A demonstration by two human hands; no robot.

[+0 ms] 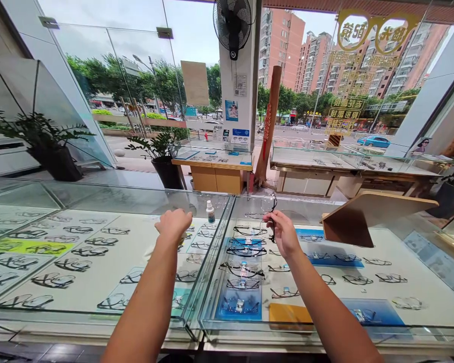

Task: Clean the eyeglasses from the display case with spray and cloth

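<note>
My right hand (282,231) pinches a pair of eyeglasses (269,204) by a dark temple, holding it up over the right-hand glass display counter (366,322). My left hand (174,223) is above the left-hand glass counter (91,194), its back towards me and its fingers curled; whatever they may hold is hidden. Just right of that hand a small white-capped bottle (211,213) stands upright, apart from it. A whitish patch (149,250), too unclear to name, shows beside my left wrist.
Rows of eyeglasses (55,280) lie under the glass in both counters. A brown slanted board (378,212) stands on the right counter. Beyond are a potted plant (166,166), a wooden-front display table (212,174) and a leaning trunk (268,126). A wall fan (232,25) hangs above.
</note>
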